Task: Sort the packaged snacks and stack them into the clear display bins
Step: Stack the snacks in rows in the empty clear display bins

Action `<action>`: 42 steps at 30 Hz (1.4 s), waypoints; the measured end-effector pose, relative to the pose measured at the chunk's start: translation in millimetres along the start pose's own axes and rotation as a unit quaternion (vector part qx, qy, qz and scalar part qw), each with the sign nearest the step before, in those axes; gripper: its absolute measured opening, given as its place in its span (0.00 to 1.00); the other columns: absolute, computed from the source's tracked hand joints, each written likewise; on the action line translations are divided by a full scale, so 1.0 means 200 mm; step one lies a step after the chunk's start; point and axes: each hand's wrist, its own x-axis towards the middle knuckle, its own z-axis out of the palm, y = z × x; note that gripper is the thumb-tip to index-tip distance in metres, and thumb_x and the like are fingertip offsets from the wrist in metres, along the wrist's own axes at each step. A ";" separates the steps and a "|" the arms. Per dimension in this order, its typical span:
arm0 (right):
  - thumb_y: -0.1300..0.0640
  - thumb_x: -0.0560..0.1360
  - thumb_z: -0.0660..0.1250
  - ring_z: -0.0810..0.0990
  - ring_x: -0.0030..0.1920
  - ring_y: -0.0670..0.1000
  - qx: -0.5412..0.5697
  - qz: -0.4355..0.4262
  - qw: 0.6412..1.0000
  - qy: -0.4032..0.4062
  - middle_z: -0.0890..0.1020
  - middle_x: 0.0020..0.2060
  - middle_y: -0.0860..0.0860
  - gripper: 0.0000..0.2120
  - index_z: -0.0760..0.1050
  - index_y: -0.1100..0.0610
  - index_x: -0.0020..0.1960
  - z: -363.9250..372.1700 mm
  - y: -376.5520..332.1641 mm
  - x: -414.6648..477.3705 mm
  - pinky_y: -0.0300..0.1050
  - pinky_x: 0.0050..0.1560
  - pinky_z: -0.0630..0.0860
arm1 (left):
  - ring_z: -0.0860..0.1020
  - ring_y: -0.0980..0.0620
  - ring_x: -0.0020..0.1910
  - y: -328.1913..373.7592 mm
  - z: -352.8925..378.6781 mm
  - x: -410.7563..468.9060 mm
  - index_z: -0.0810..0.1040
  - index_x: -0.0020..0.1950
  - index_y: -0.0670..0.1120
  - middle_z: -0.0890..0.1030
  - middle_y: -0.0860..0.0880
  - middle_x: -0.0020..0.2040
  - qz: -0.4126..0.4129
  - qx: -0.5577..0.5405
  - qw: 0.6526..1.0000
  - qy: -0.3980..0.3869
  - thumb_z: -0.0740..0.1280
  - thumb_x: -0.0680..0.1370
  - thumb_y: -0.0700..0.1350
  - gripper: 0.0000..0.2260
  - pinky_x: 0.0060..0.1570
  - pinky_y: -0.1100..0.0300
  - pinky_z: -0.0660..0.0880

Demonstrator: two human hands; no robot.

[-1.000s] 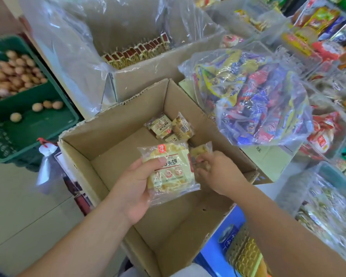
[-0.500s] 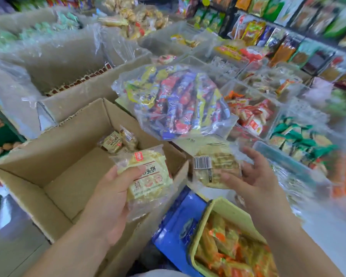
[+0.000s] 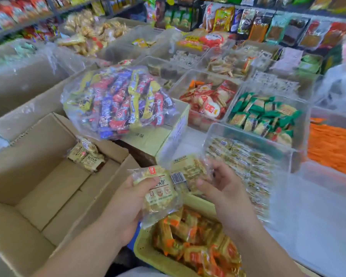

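Nearly there: the right hand's packet lies closest to the bin

Leftmost, the cardboard box (image 3: 38, 140) has a few loose packets (image 3: 86, 154) in its far corner. Next, the left hand (image 3: 128, 202) grips a biscuit packet (image 3: 160, 193), thumb across its printed face, long axis roughly upright. Beside it the right hand (image 3: 225, 189) pinches a second packet (image 3: 188, 171), barcode side toward the camera. The clear bin (image 3: 248, 136) of matching packets sits just right of that hand, so I judge it goes in first.
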 end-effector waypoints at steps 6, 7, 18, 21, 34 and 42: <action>0.80 0.68 0.67 0.72 0.70 0.47 -0.174 -0.178 0.968 0.015 0.74 0.63 0.35 0.30 0.80 0.43 0.48 -0.16 0.08 -0.05 0.38 0.61 0.74 | 0.85 0.41 0.56 -0.02 0.18 0.02 0.81 0.65 0.45 0.87 0.42 0.56 -0.061 -0.016 0.998 -0.022 0.76 0.66 0.50 0.28 0.62 0.43 0.79; 0.80 0.67 0.67 0.69 0.72 0.46 -0.187 -0.187 0.964 0.011 0.72 0.65 0.37 0.30 0.79 0.44 0.48 -0.17 0.09 -0.06 0.33 0.61 0.71 | 0.85 0.41 0.56 -0.03 0.20 0.02 0.82 0.65 0.44 0.86 0.41 0.57 -0.069 -0.019 0.997 -0.028 0.76 0.67 0.50 0.27 0.59 0.43 0.80; 0.53 0.70 0.73 0.66 0.76 0.46 -0.151 -0.163 0.969 -0.107 0.70 0.74 0.41 0.18 0.79 0.43 0.59 -0.25 0.11 -0.09 0.31 0.66 0.67 | 0.87 0.42 0.50 -0.06 0.29 0.04 0.83 0.61 0.47 0.87 0.41 0.54 -0.025 0.007 0.999 -0.040 0.75 0.71 0.47 0.19 0.37 0.53 0.83; 0.40 0.73 0.70 0.70 0.72 0.42 -0.164 -0.128 0.978 -0.027 0.75 0.68 0.34 0.14 0.79 0.39 0.58 -0.22 0.12 -0.09 0.37 0.65 0.70 | 0.86 0.41 0.54 -0.07 0.27 0.03 0.80 0.65 0.47 0.87 0.42 0.56 0.008 0.040 0.998 -0.039 0.79 0.68 0.47 0.25 0.51 0.45 0.82; 0.36 0.69 0.71 0.80 0.46 0.37 -0.232 0.042 0.971 -0.028 0.82 0.54 0.36 0.25 0.72 0.33 0.64 -0.21 0.17 0.00 0.37 0.48 0.77 | 0.87 0.37 0.48 -0.09 0.26 0.05 0.84 0.52 0.55 0.87 0.40 0.52 -0.006 0.080 0.995 -0.061 0.82 0.67 0.42 0.17 0.39 0.43 0.84; 0.53 0.72 0.75 0.77 0.30 0.41 -0.304 -0.013 0.945 0.116 0.81 0.36 0.41 0.09 0.77 0.42 0.47 -0.49 0.06 0.32 0.33 0.25 0.67 | 0.87 0.38 0.47 -0.08 0.21 0.08 0.80 0.62 0.49 0.87 0.39 0.52 0.015 0.004 1.000 -0.010 0.79 0.66 0.44 0.25 0.39 0.46 0.84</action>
